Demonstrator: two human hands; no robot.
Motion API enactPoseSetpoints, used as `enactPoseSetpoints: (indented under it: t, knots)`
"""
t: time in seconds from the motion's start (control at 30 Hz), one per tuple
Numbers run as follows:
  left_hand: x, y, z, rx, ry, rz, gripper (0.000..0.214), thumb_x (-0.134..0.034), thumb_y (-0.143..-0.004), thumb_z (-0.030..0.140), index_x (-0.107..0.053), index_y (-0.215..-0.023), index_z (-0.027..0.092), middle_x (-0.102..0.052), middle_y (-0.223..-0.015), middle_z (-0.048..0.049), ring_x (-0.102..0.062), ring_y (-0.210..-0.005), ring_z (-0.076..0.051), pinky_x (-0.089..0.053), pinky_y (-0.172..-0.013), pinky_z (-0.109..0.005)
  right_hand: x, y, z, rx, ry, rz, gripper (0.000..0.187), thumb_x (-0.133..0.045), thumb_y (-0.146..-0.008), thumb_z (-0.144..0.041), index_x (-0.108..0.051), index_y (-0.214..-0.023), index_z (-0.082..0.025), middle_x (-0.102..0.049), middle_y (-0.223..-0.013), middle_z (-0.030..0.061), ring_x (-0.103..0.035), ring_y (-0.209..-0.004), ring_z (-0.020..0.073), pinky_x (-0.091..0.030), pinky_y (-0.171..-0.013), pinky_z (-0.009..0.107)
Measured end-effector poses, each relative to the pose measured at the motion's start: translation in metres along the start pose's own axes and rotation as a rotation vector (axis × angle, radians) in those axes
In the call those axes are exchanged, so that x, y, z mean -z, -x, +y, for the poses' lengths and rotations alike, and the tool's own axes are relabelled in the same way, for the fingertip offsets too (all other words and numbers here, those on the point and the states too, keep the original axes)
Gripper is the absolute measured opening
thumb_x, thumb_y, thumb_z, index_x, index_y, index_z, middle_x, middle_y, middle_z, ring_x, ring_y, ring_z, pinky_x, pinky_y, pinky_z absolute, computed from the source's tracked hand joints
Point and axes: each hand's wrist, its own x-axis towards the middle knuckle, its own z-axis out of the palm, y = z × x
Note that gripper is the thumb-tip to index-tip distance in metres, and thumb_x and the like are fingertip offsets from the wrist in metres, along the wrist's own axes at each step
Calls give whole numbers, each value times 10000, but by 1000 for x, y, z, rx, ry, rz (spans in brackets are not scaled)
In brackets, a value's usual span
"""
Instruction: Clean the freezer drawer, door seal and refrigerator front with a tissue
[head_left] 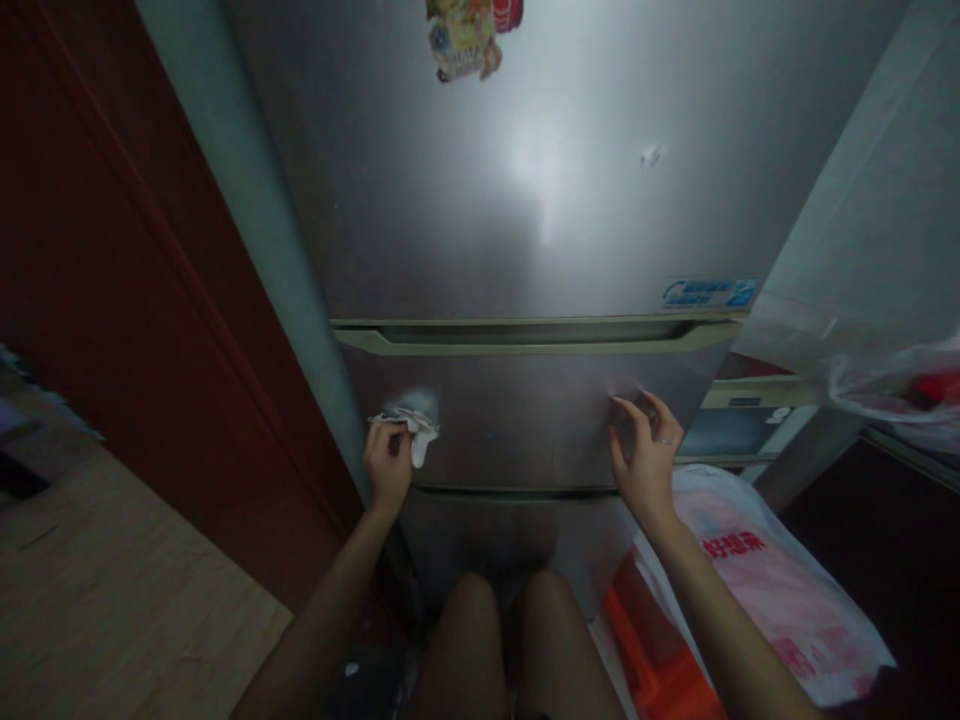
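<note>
A crumpled white cloth (421, 432) is pinched in my left hand (390, 462), up against the left side of the refrigerator's middle drawer (517, 415). My right hand (646, 455), with a ring on one finger, is at the right side of the same drawer. Its fingers are apart and slightly bent, the tips at or very near the metal, with nothing in them. Above both hands runs the drawer's recessed handle strip (525, 337). A faint hazy patch shows on the metal just above the cloth.
The upper refrigerator door (450, 200) carries a torn sticker (465, 45) and a blue label (709, 292). A brown-red door frame (150, 300) stands left. On the right are a white plastic bag (772, 570) with red print and an orange bag (660, 650). My knees (510, 610) are close to the lower drawer.
</note>
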Motion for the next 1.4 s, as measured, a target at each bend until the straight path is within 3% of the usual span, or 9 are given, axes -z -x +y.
enactPoseSetpoints:
  t: [0.17, 0.27, 0.5, 0.6, 0.73, 0.93, 1.23, 1.33, 1.4]
  knots:
    - [-12, -76, 47, -60, 47, 155, 43, -615, -823, 157, -591, -797, 181, -576, -827, -23, -549, -840, -165, -427, -751, -292, 1, 0, -2, -16, -19, -2, 423, -492, -867, -197, -503, -1288, -243, -374, -1375, 141, -359, -1289, 297, -341, -1041, 541]
    - [-19, -89, 57, -105, 47, 149, 40, -612, -836, 153, -600, -806, 177, -576, -843, -31, -544, -856, -167, -424, -768, -299, 1, 1, -4, -10, -22, 3, 417, -491, -871, -196, -498, -1285, -239, -371, -1377, 141, -353, -1296, 291, -335, -1052, 531]
    - [-14, 1, 4, -456, -35, -429, 157, -525, -897, 213, -679, -880, 241, -629, -826, -33, -562, -808, -178, -459, -757, -300, 1, 2, -1, 5, -12, -3, 409, -491, -873, -199, -493, -1281, -236, -369, -1382, 141, -356, -1298, 286, -329, -1060, 523]
    - [1, 37, -22, -513, -54, -591, 203, -496, -905, 207, -695, -915, 243, -652, -813, -51, -577, -769, -180, -470, -695, -283, 3, 2, 3, 4, -14, -16, 422, -493, -863, -194, -492, -1281, -250, -373, -1381, 136, -360, -1301, 294, -331, -1052, 540]
    - [17, 56, -41, -550, -72, -702, 203, -492, -903, 187, -688, -909, 240, -669, -809, -52, -574, -720, -172, -465, -637, -263, 5, 2, 5, -2, -17, -21, 428, -490, -855, -187, -495, -1279, -249, -377, -1377, 139, -359, -1308, 302, -333, -1046, 553]
    - [14, 40, -34, -517, -71, -573, 193, -476, -915, 201, -666, -927, 232, -654, -849, -49, -580, -782, -178, -485, -712, -286, 7, 0, 1, -10, -34, -24, 429, -481, -856, -176, -500, -1278, -252, -382, -1369, 136, -363, -1296, 300, -337, -1043, 555]
    - [-15, -61, 36, -273, 18, 16, 56, -585, -851, 132, -598, -835, 185, -573, -827, -32, -552, -826, -168, -442, -748, -307, 6, 1, 4, -12, -25, -24, 409, -483, -860, -182, -507, -1264, -241, -384, -1369, 136, -368, -1290, 292, -349, -1044, 533]
    - [-31, -63, 56, -284, 39, -11, 55, -600, -846, 140, -612, -824, 189, -582, -824, -29, -553, -827, -167, -445, -749, -300, 5, 2, 2, -28, -38, -21, 411, -482, -861, -187, -505, -1268, -247, -377, -1380, 132, -369, -1284, 289, -348, -1044, 534]
    - [-40, -44, 58, -354, 13, -174, 87, -565, -870, 153, -634, -843, 201, -592, -827, -35, -549, -829, -179, -449, -754, -311, 4, 3, 1, -38, -44, -16, 410, -481, -861, -186, -510, -1264, -250, -378, -1378, 129, -373, -1277, 285, -349, -1044, 531]
